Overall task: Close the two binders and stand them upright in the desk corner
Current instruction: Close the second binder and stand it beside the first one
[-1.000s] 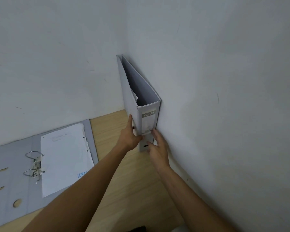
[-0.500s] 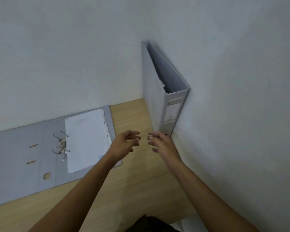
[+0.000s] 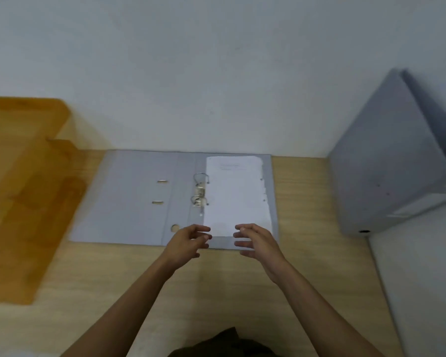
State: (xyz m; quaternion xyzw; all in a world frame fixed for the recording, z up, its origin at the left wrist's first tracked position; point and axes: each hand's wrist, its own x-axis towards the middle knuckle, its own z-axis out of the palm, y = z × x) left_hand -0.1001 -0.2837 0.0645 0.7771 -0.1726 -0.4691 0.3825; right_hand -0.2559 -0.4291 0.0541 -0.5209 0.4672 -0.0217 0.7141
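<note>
A grey binder (image 3: 134, 199) lies open and flat on the wooden desk against the back wall. Its metal rings (image 3: 200, 193) stand in the middle and white paper (image 3: 236, 194) lies on its right half. A second grey binder (image 3: 386, 166) is closed and stands upright in the desk corner at the right, spine toward me. My left hand (image 3: 188, 240) and my right hand (image 3: 258, 239) hover side by side over the open binder's near edge, fingers spread, holding nothing.
An amber translucent tray or folder (image 3: 23, 191) lies on the desk at the left, blurred. The light wooden desk (image 3: 216, 292) stretches toward me. White walls close off the back and the right side (image 3: 422, 279).
Both hands let go of the upright binder and moved left to the open binder. My view swung left, so the standing binder now sits at the right edge.
</note>
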